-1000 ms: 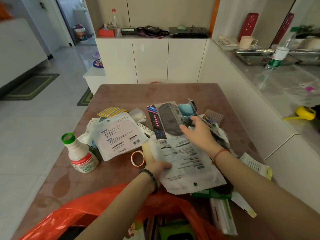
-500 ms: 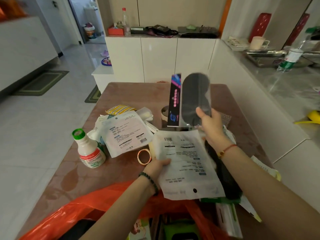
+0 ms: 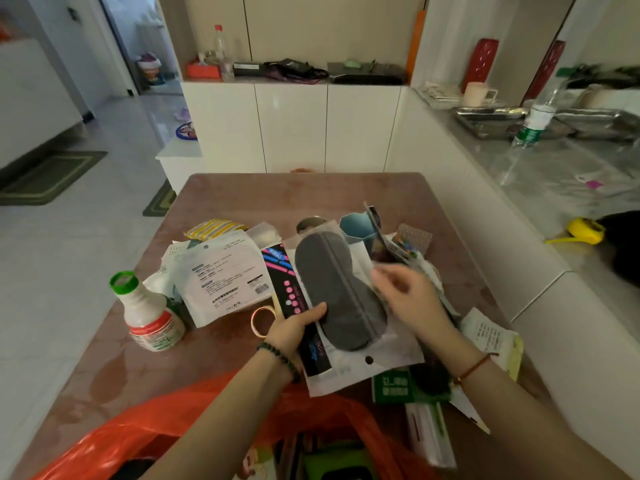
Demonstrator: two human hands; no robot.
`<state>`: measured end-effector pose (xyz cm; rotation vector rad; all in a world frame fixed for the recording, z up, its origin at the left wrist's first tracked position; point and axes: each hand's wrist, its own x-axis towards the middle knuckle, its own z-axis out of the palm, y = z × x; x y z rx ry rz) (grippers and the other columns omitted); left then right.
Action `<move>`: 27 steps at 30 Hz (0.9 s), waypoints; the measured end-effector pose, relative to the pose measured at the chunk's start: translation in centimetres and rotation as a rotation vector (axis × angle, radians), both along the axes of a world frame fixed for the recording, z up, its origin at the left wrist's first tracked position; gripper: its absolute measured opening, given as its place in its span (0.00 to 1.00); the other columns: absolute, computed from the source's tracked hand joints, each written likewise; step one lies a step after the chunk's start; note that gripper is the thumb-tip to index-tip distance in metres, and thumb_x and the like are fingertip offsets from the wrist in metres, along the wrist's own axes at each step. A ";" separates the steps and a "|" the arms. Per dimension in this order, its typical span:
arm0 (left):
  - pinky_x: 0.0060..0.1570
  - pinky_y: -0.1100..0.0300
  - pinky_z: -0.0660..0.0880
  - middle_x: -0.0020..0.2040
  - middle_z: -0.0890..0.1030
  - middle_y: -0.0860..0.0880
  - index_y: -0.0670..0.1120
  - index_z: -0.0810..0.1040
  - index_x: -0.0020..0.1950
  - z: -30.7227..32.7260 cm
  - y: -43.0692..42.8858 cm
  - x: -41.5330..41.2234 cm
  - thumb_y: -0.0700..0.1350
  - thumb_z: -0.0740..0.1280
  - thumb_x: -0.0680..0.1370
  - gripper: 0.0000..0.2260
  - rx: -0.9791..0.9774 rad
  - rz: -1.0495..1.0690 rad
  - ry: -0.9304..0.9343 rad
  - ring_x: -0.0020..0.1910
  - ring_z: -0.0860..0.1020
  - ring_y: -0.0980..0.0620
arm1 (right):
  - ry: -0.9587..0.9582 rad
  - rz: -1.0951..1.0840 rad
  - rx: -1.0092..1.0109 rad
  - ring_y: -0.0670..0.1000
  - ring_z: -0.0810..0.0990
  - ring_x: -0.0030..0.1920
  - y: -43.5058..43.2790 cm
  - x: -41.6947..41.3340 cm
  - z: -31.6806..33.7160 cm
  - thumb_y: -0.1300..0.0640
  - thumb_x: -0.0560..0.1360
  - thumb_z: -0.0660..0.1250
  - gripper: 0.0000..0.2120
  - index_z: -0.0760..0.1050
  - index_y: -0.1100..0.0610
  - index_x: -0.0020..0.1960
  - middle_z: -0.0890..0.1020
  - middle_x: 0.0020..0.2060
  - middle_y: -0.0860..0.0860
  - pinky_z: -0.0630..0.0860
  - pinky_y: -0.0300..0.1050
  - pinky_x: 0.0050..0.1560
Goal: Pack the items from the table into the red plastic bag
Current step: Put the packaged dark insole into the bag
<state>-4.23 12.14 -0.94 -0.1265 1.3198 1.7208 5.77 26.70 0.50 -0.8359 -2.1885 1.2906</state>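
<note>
Half a second ago the right hand held the clear flat packet with the dark grey padded insert and black-and-pink card strip upright above the brown table; now that packet lies flat on top of the white printed pouch that the left hand was already holding, so the 2 flat packs form 1 stack. The left hand clamps the stack at its left edge, thumb pressed on the packet's face and fingers hidden beneath. The right hand is blurred and hovers just beside the packet's right edge with fingers loosely spread, apparently no longer gripping it, though the blur leaves contact unclear. The stack sits near the table's front edge, directly above the open mouth of the red plastic bag, which already holds several items. Stacking means both packs can probably drop into the bag in 1 move. Much remains on the table: a white bottle with a green cap towards the left edge, another white printed pouch, a copper-coloured tape ring, and loose packets by the right edge.
</note>
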 end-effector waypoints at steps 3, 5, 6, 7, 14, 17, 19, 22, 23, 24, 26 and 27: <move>0.32 0.56 0.81 0.37 0.83 0.42 0.39 0.78 0.47 0.0 -0.6 -0.6 0.32 0.67 0.72 0.06 -0.015 0.018 0.047 0.35 0.82 0.46 | -0.142 -0.225 0.234 0.53 0.75 0.59 4.8 -1.2 -1.4 0.58 0.71 0.69 0.24 0.69 0.57 0.66 0.76 0.59 0.54 0.73 0.46 0.58; 0.30 0.58 0.81 0.31 0.84 0.45 0.41 0.78 0.43 0.0 -0.9 -0.8 0.32 0.67 0.72 0.05 -0.008 0.015 0.069 0.30 0.82 0.48 | -0.400 -0.171 0.423 0.58 0.73 0.62 7.2 -1.8 -3.4 0.56 0.71 0.69 0.26 0.67 0.57 0.67 0.73 0.63 0.57 0.72 0.53 0.61; 0.28 0.59 0.81 0.29 0.84 0.47 0.41 0.78 0.42 0.1 -1.2 -0.9 0.33 0.66 0.73 0.05 -0.005 0.009 0.079 0.28 0.82 0.50 | -0.482 -0.141 0.488 0.60 0.74 0.60 8.0 -2.0 -4.4 0.56 0.72 0.68 0.23 0.69 0.58 0.66 0.74 0.63 0.58 0.73 0.53 0.59; 0.27 0.59 0.80 0.28 0.84 0.47 0.42 0.78 0.41 0.2 -1.4 -0.9 0.33 0.66 0.73 0.04 -0.004 0.007 0.086 0.27 0.82 0.51 | -0.504 -0.137 0.534 0.61 0.76 0.58 8.5 -2.2 -5.2 0.57 0.73 0.65 0.19 0.72 0.59 0.63 0.76 0.61 0.59 0.74 0.53 0.56; 0.46 0.50 0.80 0.48 0.82 0.40 0.38 0.77 0.55 1.4 -3.5 -1.0 0.34 0.67 0.71 0.12 0.022 0.030 0.106 0.44 0.81 0.42 | -0.089 -0.421 0.450 0.61 0.79 0.45 6.5 -1.1 0.0 0.60 0.78 0.59 0.10 0.74 0.64 0.53 0.81 0.46 0.64 0.69 0.46 0.41; 0.46 0.51 0.79 0.44 0.83 0.42 0.40 0.79 0.51 1.9 -4.4 -0.6 0.35 0.67 0.72 0.08 0.050 0.033 0.155 0.43 0.82 0.44 | 0.322 -0.399 0.057 0.48 0.78 0.40 2.6 1.2 5.3 0.62 0.78 0.60 0.05 0.75 0.58 0.47 0.80 0.42 0.52 0.71 0.41 0.43; 0.42 0.54 0.81 0.39 0.85 0.46 0.42 0.80 0.47 2.4 -5.1 0.0 0.35 0.66 0.73 0.06 0.089 0.015 0.187 0.39 0.83 0.48 | 0.505 -0.226 -0.252 0.45 0.82 0.40 -1.0 3.2 7.7 0.62 0.77 0.61 0.08 0.76 0.54 0.43 0.84 0.38 0.47 0.78 0.40 0.43; 0.39 0.57 0.82 0.41 0.84 0.46 0.42 0.78 0.51 3.4 -6.4 1.6 0.36 0.65 0.73 0.08 0.147 -0.023 0.223 0.37 0.83 0.50 | 0.288 -0.106 -0.220 0.43 0.83 0.38 -6.8 5.7 7.5 0.61 0.75 0.64 0.08 0.77 0.51 0.41 0.85 0.34 0.46 0.79 0.36 0.38; 0.37 0.58 0.82 0.41 0.84 0.46 0.42 0.78 0.51 3.7 -7.0 2.2 0.36 0.64 0.74 0.07 0.160 -0.034 0.244 0.36 0.83 0.50 | 0.208 -0.115 -0.148 0.44 0.82 0.37 -8.5 6.0 6.9 0.61 0.75 0.65 0.09 0.77 0.51 0.38 0.84 0.33 0.48 0.78 0.38 0.38; 0.37 0.58 0.82 0.40 0.83 0.48 0.44 0.78 0.49 4.0 -7.5 2.7 0.38 0.63 0.75 0.06 0.174 -0.036 0.267 0.37 0.82 0.50 | 0.154 -0.110 -0.107 0.47 0.82 0.39 -9.8 6.3 6.3 0.60 0.74 0.66 0.08 0.76 0.53 0.37 0.83 0.35 0.51 0.77 0.43 0.40; 0.46 0.57 0.79 0.41 0.83 0.51 0.50 0.77 0.47 4.4 -8.7 3.5 0.46 0.60 0.77 0.06 0.172 -0.033 0.332 0.42 0.80 0.52 | 0.105 -0.096 -0.148 0.51 0.80 0.43 -12.4 6.7 5.3 0.59 0.74 0.66 0.06 0.74 0.60 0.39 0.81 0.39 0.55 0.77 0.52 0.45; 0.50 0.59 0.77 0.45 0.83 0.52 0.52 0.76 0.49 4.8 -9.5 3.9 0.53 0.58 0.75 0.10 0.143 -0.057 0.385 0.46 0.79 0.54 | 0.110 -0.093 -0.203 0.51 0.81 0.44 -13.4 6.9 5.1 0.59 0.74 0.67 0.07 0.73 0.63 0.41 0.80 0.40 0.54 0.78 0.53 0.48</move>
